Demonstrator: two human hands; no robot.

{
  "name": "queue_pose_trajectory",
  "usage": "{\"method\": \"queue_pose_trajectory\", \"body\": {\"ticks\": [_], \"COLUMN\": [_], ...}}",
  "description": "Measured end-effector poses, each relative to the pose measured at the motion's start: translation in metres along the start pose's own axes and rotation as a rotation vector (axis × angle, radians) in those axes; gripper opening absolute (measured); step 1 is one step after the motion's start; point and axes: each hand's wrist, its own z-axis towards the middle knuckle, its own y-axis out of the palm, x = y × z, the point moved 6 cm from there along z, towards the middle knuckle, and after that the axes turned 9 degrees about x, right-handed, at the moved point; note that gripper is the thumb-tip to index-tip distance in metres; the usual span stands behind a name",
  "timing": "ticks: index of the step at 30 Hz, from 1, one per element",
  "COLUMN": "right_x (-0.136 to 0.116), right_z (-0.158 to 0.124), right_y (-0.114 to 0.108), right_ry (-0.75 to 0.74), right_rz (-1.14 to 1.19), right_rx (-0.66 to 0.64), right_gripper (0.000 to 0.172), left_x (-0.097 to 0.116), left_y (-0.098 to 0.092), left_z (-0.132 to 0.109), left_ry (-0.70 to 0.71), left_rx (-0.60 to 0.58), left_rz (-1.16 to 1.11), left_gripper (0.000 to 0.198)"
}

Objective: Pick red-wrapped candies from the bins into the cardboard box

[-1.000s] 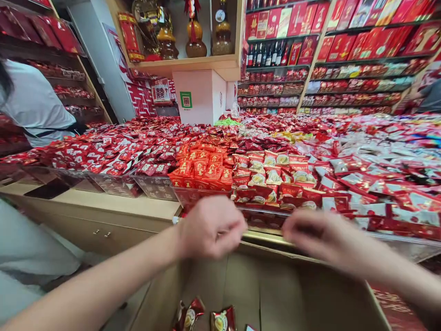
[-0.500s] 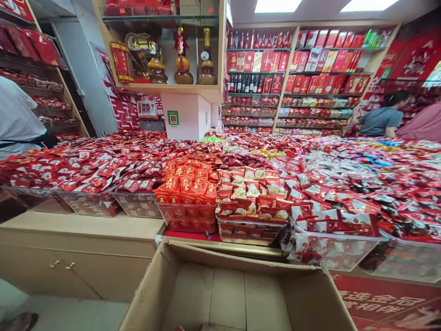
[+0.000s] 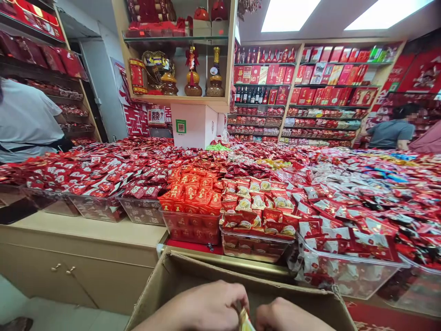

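Observation:
My left hand (image 3: 213, 303) is over the open cardboard box (image 3: 148, 294), its fingers bent down and closed on a small wrapped sweet (image 3: 245, 320) with a gold and yellow wrapper. Close beside it on the right, my right hand (image 3: 284, 315) is curled with the fingers closed. What it holds, if anything, is hidden behind the knuckles. Just past the box stands a clear bin (image 3: 255, 246) heaped with red and cream packets (image 3: 257, 202) marked DURIAN. Left of that, another clear bin (image 3: 191, 227) is piled with orange-red packets (image 3: 193, 188).
More clear bins of wrapped sweets line the counter, including one at the right (image 3: 354, 271). A wooden cabinet (image 3: 79, 257) stands left of the box. A display case (image 3: 179, 99) hangs above the sweets. People (image 3: 31, 117) stand at the left and far right.
Both my hands have come into view over the box, the left one with a small wrapped sweet. The camera has tilted upward slightly, so the shelves and bins sit lower in the picture.

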Motion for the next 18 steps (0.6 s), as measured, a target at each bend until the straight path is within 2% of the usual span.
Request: {"method": "queue_pose_trajectory", "body": {"ticks": [2,5,7,10,14,18], "right_x": [-0.011,-0.02,-0.021,-0.011,0.01,0.017], "right_z": [-0.008,0.0,0.015,0.036,0.043,0.04], "right_y": [-0.032,-0.057,-0.059,-0.054,-0.045,-0.037], "right_ry": [-0.01,-0.054,-0.095,-0.109,-0.012,0.051], "right_rz": [0.164,0.39,0.443,0.621,0.942,1.145], "right_rx": [0.1,0.161,0.194,0.301,0.446,0.495], "right_gripper": [0.018,0.016,0.013,0.018,0.029,0.031], "left_x": [0.014,0.029,0.029,0.015,0.004,0.003], "left_y": [-0.016,-0.03,-0.033,-0.037,-0.053,-0.052], "left_z": [-0.004,-0.002,0.003,0.009,0.005,0.008], "left_ry": [-0.008,0.127,0.194,0.097,0.015,0.003], "left_rx": [0.043,0.117,0.182,0.327,0.534,0.513], "left_rz": [-0.262,-0.538,-0.635,-0.778,-0.926,-0.857], "left_gripper": [0.023,0.042,0.044,0.039,0.029,0.024]}}
